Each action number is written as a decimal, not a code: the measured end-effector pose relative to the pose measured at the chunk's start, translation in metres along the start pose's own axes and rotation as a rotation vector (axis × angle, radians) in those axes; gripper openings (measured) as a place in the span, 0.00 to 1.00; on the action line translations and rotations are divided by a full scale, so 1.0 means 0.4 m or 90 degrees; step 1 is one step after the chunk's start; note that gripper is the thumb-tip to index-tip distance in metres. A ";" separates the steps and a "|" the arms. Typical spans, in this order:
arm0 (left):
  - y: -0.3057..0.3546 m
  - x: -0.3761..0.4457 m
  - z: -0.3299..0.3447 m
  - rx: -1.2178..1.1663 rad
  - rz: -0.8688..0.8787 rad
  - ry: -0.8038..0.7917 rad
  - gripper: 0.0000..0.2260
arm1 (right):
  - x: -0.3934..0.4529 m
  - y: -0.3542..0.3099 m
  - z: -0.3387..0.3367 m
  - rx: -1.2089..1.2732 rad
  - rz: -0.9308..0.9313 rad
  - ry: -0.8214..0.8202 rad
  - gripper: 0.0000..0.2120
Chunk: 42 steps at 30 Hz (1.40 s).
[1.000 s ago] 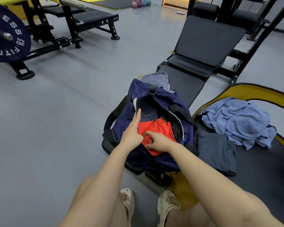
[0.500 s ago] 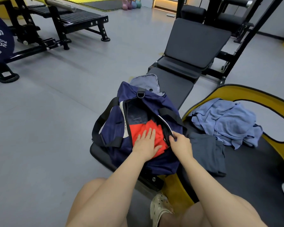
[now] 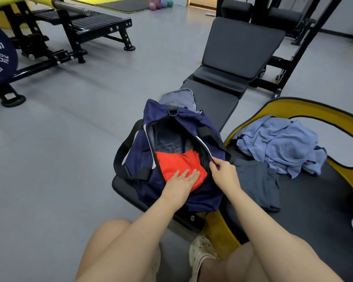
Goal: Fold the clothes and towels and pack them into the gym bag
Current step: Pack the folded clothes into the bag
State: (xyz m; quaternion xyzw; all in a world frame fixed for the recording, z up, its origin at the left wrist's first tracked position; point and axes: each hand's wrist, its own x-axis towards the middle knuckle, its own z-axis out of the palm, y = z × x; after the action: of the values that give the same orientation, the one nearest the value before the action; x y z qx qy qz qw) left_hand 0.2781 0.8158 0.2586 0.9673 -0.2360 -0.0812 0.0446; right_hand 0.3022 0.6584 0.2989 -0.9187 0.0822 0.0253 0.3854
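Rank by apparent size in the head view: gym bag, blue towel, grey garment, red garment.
1. gym bag
2. blue towel, crumpled, so its spread size is unsure
3. grey garment, folded
4. red garment, partly hidden inside the bag under the left hand, so its rank against the grey one is unsure.

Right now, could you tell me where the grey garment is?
In the head view it lies folded on the dark mat, right of the bag and just below the blue towel.
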 end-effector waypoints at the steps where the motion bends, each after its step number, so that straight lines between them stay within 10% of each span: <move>1: 0.000 -0.007 0.007 -0.017 0.007 -0.017 0.29 | -0.003 0.002 0.000 -0.002 0.000 -0.004 0.15; 5: -0.018 0.012 -0.036 -0.291 -0.021 -0.122 0.21 | -0.003 0.009 0.002 -0.001 -0.003 -0.010 0.15; 8: -0.025 0.043 -0.046 -0.470 -0.159 0.044 0.17 | 0.004 0.016 0.007 0.006 0.000 -0.011 0.15; 20: -0.008 0.054 0.018 0.030 -0.032 -0.069 0.30 | 0.017 0.046 0.023 -0.023 -0.010 -0.022 0.17; 30: 0.050 0.050 -0.025 -0.121 -0.100 0.035 0.24 | -0.007 0.070 -0.011 -0.012 -0.065 -0.065 0.19; 42: 0.182 0.116 -0.039 0.143 0.083 0.140 0.27 | 0.018 0.226 -0.164 -0.182 -0.019 -0.141 0.18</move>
State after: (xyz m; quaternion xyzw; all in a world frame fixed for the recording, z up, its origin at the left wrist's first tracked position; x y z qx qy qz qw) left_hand 0.2888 0.7306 0.2768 0.9519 -0.2997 0.0551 -0.0331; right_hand 0.2928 0.5485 0.2805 -0.9568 0.0211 0.1320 0.2583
